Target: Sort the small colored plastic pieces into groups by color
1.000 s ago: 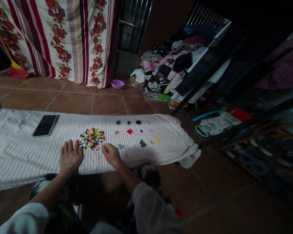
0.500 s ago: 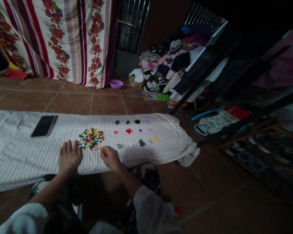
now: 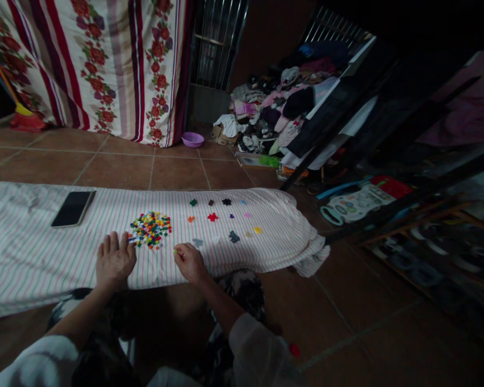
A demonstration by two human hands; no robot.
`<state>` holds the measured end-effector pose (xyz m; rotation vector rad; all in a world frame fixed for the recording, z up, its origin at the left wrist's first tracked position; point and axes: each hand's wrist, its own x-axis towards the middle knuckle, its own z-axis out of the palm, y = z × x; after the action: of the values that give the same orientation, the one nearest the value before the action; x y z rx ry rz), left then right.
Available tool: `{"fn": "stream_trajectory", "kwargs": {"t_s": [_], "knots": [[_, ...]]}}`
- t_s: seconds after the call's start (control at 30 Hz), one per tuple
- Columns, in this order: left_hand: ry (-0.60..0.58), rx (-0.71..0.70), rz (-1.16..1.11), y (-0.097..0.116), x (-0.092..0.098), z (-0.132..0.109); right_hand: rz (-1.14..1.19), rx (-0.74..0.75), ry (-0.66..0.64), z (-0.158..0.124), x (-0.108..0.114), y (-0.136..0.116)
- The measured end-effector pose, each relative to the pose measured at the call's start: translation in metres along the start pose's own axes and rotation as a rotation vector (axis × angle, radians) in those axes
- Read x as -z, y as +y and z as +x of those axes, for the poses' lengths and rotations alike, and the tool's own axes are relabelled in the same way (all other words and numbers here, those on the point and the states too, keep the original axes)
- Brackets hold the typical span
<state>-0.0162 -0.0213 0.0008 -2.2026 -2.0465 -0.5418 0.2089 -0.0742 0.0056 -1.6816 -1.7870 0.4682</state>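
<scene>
On a striped cloth (image 3: 113, 212) lies a mixed pile of small coloured pieces (image 3: 151, 228). My left hand (image 3: 115, 259) rests flat at the pile's lower left edge, fingers spread. My right hand (image 3: 190, 262) is to the right of the pile, its thumb and finger pinching a tiny yellow-green piece (image 3: 175, 251). Beyond it, small single-colour clusters are laid out in rows, among them a green cluster (image 3: 193, 202), a black cluster (image 3: 226, 202), a red cluster (image 3: 213, 217), a grey cluster (image 3: 197, 242), a dark grey cluster (image 3: 234, 236) and a yellow cluster (image 3: 257, 230).
A dark-screened phone (image 3: 72, 209) lies on the cloth at the left. Past the far edge, a purple bowl (image 3: 192, 140) stands on the tiled floor, near a heap of clothes (image 3: 274, 107). To the right are a toy board (image 3: 358, 199) and a shoe rack (image 3: 411, 247).
My right hand has moved a little to the right, away from the pile, with the yellow-green piece still pinched. My left hand has stayed in place.
</scene>
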Motion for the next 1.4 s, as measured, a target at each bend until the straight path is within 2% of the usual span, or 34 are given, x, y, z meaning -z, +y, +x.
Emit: {"fn": "stream_trajectory", "kwargs": {"t_s": [0.2, 0.3, 0.5, 1.4], "knots": [[0.008, 0.007, 0.004, 0.0, 0.0, 0.0, -0.061, -0.054, 0.067, 0.002, 0.0, 0.006], [-0.022, 0.01, 0.015, 0.002, 0.003, 0.001, -0.091, -0.074, 0.051, 0.001, 0.0, 0.008], [-0.01, 0.013, -0.007, 0.004, 0.005, 0.001, -0.178, -0.069, -0.005, 0.0, -0.002, 0.009], [-0.027, 0.019, -0.035, 0.002, 0.004, 0.0, -0.221, -0.099, 0.028, 0.003, -0.008, 0.007]]}}
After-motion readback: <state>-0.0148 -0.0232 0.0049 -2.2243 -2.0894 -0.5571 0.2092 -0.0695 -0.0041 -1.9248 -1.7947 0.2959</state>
